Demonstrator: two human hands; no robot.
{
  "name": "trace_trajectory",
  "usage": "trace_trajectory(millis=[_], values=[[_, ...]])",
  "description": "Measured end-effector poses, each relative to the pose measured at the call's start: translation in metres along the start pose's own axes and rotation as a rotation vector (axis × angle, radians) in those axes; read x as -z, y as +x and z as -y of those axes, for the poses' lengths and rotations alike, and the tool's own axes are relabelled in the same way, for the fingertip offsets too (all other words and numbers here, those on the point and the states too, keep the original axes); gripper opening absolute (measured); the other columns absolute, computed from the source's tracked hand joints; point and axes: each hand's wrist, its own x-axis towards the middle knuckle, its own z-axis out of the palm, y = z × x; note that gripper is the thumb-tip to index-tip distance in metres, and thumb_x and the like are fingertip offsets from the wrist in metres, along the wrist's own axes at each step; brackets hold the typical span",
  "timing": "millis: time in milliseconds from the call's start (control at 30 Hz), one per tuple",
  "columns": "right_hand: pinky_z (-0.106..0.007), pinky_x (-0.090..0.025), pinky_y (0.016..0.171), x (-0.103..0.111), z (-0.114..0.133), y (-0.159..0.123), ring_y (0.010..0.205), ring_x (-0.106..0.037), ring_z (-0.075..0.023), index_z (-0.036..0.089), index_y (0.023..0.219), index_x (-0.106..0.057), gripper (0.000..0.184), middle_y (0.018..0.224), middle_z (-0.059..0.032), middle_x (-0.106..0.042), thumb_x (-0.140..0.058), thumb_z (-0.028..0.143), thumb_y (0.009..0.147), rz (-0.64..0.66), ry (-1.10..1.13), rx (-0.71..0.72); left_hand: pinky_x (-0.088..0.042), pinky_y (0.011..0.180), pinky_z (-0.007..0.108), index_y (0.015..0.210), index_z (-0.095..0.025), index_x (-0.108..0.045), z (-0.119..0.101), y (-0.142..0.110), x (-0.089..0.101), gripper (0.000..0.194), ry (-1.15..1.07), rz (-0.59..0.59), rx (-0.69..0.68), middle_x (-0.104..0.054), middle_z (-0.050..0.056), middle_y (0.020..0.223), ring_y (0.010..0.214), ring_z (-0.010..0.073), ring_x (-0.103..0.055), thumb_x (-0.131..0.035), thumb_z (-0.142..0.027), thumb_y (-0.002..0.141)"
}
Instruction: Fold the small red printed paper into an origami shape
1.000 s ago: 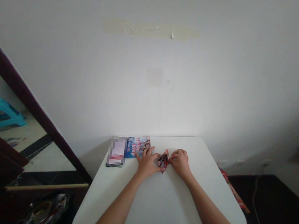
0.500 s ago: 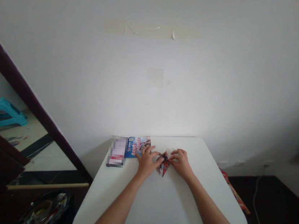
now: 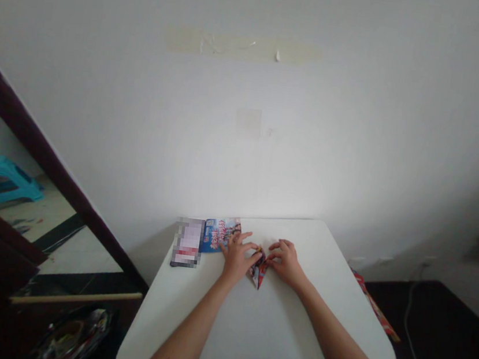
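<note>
Between my two hands, over the white table, is a small piece of folded printed paper [image 3: 257, 275] in red, dark and pale colours, with a pointed end towards me. My left hand [image 3: 239, 256] grips its left side between thumb and forefinger, the other fingers spread out. On the right side, my right hand [image 3: 285, 261] pinches the paper's edge with thumb and fingertips. The fingers cover part of the upper folds. Just beyond my left fingers lies a blue printed leaflet [image 3: 214, 236], flat on the table.
A phone-like object with a blurred screen [image 3: 188, 243] lies at the left edge of the white table [image 3: 264, 334]. The wall [image 3: 293, 168] rises directly behind. On the floor are a blue plastic stool [image 3: 2, 188] at left and a dark bag of odds and ends [image 3: 72, 336].
The folded paper has turned slightly and its point sits a little nearer to me. My right hand has shifted slightly left, closer to my left hand.
</note>
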Motion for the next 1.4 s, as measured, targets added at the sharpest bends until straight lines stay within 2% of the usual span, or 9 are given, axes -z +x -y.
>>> trace_trajectory(millis=[267,467,667,867,1100,1300,1400], values=[[-0.05,-0.035,0.106,-0.001,0.002,0.0,0.122,-0.047,-0.0296,0.029,0.073,-0.077,0.004,0.107,-0.004,-0.07,-0.076,0.026,0.075,0.02,-0.01,0.005,-0.011,0.112,0.076,0.082,-0.033,-0.075,-0.003,0.001,-0.007,0.005,-0.017,-0.055,0.051,-0.064,-0.001,0.133,0.136,0.0325,-0.041,-0.073,-0.032,0.078],[-0.051,-0.034,0.108,0.0,0.007,-0.002,0.124,-0.045,-0.0298,0.028,0.073,-0.076,0.006,0.108,-0.0046,-0.069,-0.074,0.031,0.077,0.018,0.012,0.024,-0.009,0.114,0.073,0.08,-0.033,-0.075,-0.002,0.003,-0.005,0.009,-0.008,-0.048,0.068,-0.064,-0.003,0.133,0.137,0.0312,-0.04,-0.068,-0.037,0.083],[-0.052,-0.034,0.107,-0.002,0.006,0.0,0.122,-0.046,-0.03,0.027,0.07,-0.076,0.006,0.106,-0.005,-0.068,-0.075,0.03,0.076,0.018,0.015,0.012,-0.013,0.115,0.071,0.08,-0.032,-0.076,-0.001,0.005,-0.006,0.013,0.004,-0.069,0.074,-0.066,-0.001,0.131,0.133,0.0305,-0.044,-0.066,-0.039,0.085],[-0.048,-0.038,0.106,-0.002,0.004,0.001,0.121,-0.047,-0.0287,0.028,0.077,-0.077,0.006,0.109,-0.0057,-0.068,-0.072,0.028,0.08,-0.028,0.046,-0.02,-0.016,0.115,0.067,0.08,-0.03,-0.076,0.003,0.007,-0.007,0.014,-0.003,-0.116,0.081,-0.069,0.0,0.125,0.128,0.0284,-0.049,-0.066,-0.037,0.086],[-0.048,-0.038,0.106,0.001,0.005,0.001,0.121,-0.047,-0.0289,0.026,0.079,-0.077,0.009,0.109,-0.0072,-0.067,-0.07,0.031,0.082,-0.032,0.08,-0.033,-0.016,0.116,0.065,0.083,-0.032,-0.077,0.008,0.007,-0.008,0.014,-0.019,-0.109,0.073,-0.068,0.0,0.126,0.13,0.0286,-0.048,-0.066,-0.04,0.085],[-0.048,-0.038,0.106,0.001,0.004,0.002,0.12,-0.047,-0.0292,0.026,0.076,-0.077,0.009,0.108,-0.0074,-0.067,-0.072,0.032,0.081,-0.049,0.103,-0.064,-0.012,0.116,0.068,0.086,-0.032,-0.078,0.008,0.006,-0.008,0.02,-0.005,-0.042,0.05,-0.066,0.001,0.132,0.133,0.0321,-0.045,-0.079,-0.046,0.072],[-0.048,-0.038,0.106,0.0,0.003,0.001,0.121,-0.047,-0.0292,0.026,0.075,-0.077,0.01,0.108,-0.0072,-0.067,-0.073,0.034,0.08,-0.051,0.111,-0.069,-0.012,0.115,0.069,0.084,-0.031,-0.078,0.009,0.007,-0.009,0.018,0.006,-0.033,0.044,-0.066,0.001,0.132,0.133,0.0321,-0.044,-0.08,-0.043,0.071]])
